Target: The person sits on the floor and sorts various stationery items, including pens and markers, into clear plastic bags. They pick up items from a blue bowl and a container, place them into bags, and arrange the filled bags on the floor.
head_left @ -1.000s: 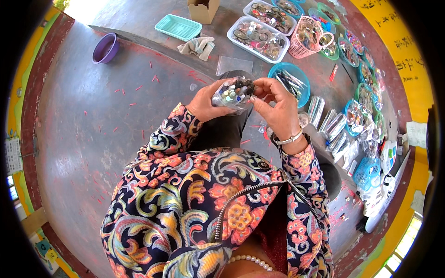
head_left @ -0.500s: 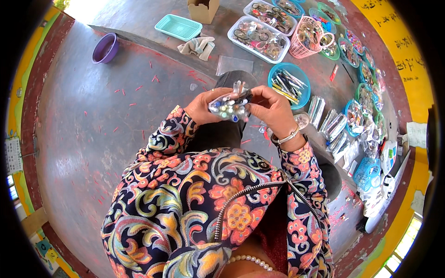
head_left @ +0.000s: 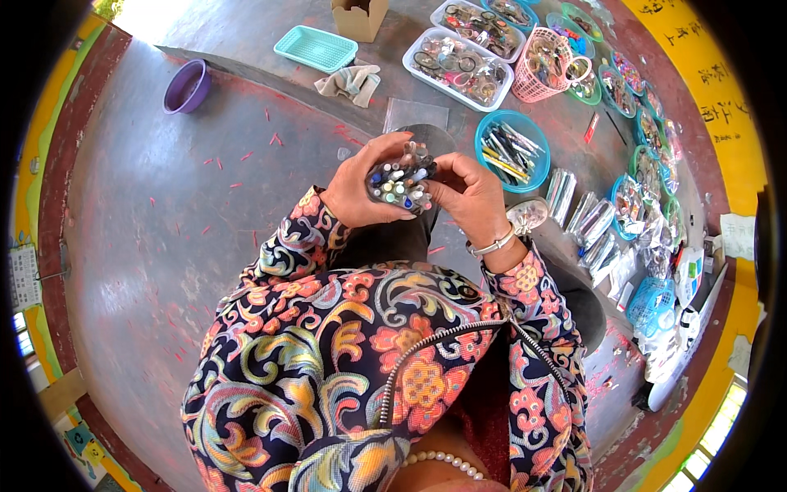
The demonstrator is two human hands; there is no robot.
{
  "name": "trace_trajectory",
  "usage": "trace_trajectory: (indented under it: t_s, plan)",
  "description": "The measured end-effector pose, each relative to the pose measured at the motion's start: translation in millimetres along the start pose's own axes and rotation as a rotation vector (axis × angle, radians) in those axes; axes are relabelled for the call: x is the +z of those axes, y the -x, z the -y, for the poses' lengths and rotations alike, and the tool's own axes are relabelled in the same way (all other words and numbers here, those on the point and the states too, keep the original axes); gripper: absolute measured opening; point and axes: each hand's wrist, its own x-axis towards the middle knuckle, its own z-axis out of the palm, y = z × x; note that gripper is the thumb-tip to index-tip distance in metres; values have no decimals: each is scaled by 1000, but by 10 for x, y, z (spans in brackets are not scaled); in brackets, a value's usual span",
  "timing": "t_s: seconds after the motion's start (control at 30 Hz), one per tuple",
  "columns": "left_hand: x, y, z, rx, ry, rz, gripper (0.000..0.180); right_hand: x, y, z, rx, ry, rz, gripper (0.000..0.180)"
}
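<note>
A bundle of pens (head_left: 398,185) stands end-up before me, showing white, blue, dark and green tips; clear plastic seems to wrap it. Around its left side curls my left hand (head_left: 362,182), gripping it with thumb below and fingers above. From the right, my right hand (head_left: 474,190) pinches at the bundle's edge with thumb and forefinger. The lower part of the bundle is hidden behind my hands. Just beyond my right hand is a round turquoise basin (head_left: 533,182) with loose pens (head_left: 510,152) in it.
Packed pen bundles (head_left: 592,220) lie right of the basin. Farther right are several bowls of small goods. White trays (head_left: 492,105) and a pink basket (head_left: 534,86) hold bracelet-like rings. A clear bag (head_left: 414,115), a cloth (head_left: 351,84), a mint tray (head_left: 316,49) and a purple basin (head_left: 187,88) lie beyond.
The bundle has turned so its pen ends face up more squarely. My left hand has spread around it, and my right hand has shifted slightly left and down along its edge.
</note>
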Motion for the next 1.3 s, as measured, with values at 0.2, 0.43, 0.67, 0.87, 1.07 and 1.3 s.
trace_trajectory:
  t_s: [0.2, 0.43, 0.67, 0.87, 1.07, 1.3]
  plan:
    - [78, -85, -270, 16, -305, -65, 81, 20, -31, 18, -51, 174, -47, 18]
    - [116, -101, -296, 64, -385, -122, 65, -27, -48, -70, -60, 106, -13, 19]
    - [-33, -108, -151, 59, -217, -29, 54, -67, 56, -35, -65, 51, 1, 18]
    - [-70, -67, -45, -3, -81, 5, 53, -216, 163, 224, -48, 90, -45, 17]
    - [-108, -97, -110, -38, 4, 60, 52, -664, 172, 313, -116, -581, -255, 13]
    - [-68, -107, -98, -71, 35, 53, 53, -994, 62, -64, -144, -987, -233, 16]
